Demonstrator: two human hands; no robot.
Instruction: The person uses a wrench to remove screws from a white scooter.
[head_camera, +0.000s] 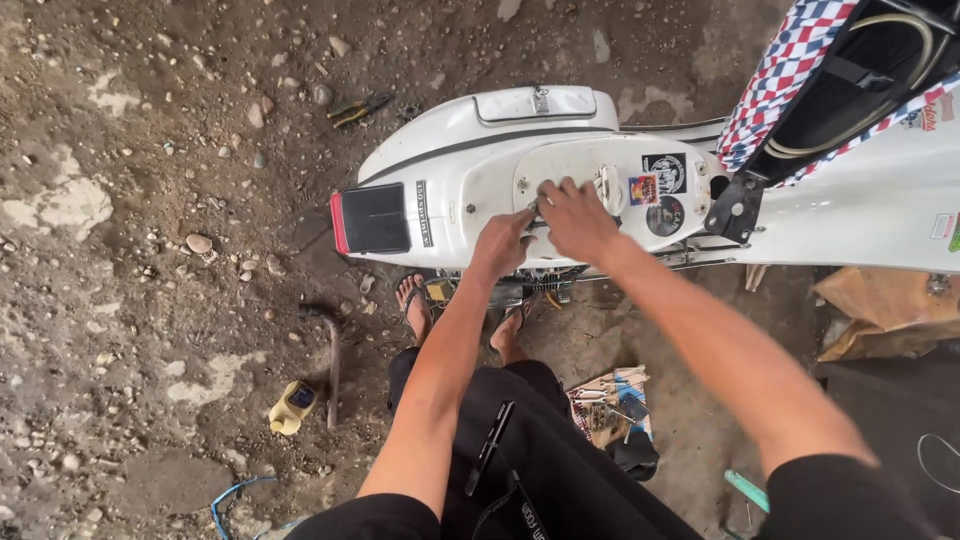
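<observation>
Head view looks straight down on us crouched over the rear of a white scooter (470, 165), whose tail panel and red tail light (340, 222) point toward the left. Our left hand (503, 243) is curled shut around a slim tool (535, 208), probably a screwdriver or small wrench, its tip meeting the flat white cover plate (600, 190) near that plate's left edge. Our right hand (577, 220) lies over the same spot, fingers bent and pressing on the plate; whether it pinches anything small underneath we cannot tell.

We judge the plate to be rigid painted metal or hard plastic, smooth and a bit slippery, light on its own but fixed to a heavy body. Its edges and the raised fitting (608, 188) at its centre look like the sensible places to grip. The tool is thin, stiff and light, best gripped along its shaft.

Below is bare dirt ground (150, 200) strewn with pebbles, uneven and dusty. Pliers (355, 110) lie beyond the tail, a hammer (330, 360) and a small yellow bottle (291, 408) sit left of our sandalled feet, and an open tool pouch (608, 405) rests to the right. A checkered seat (785, 70) is tipped up at the upper right corner.
</observation>
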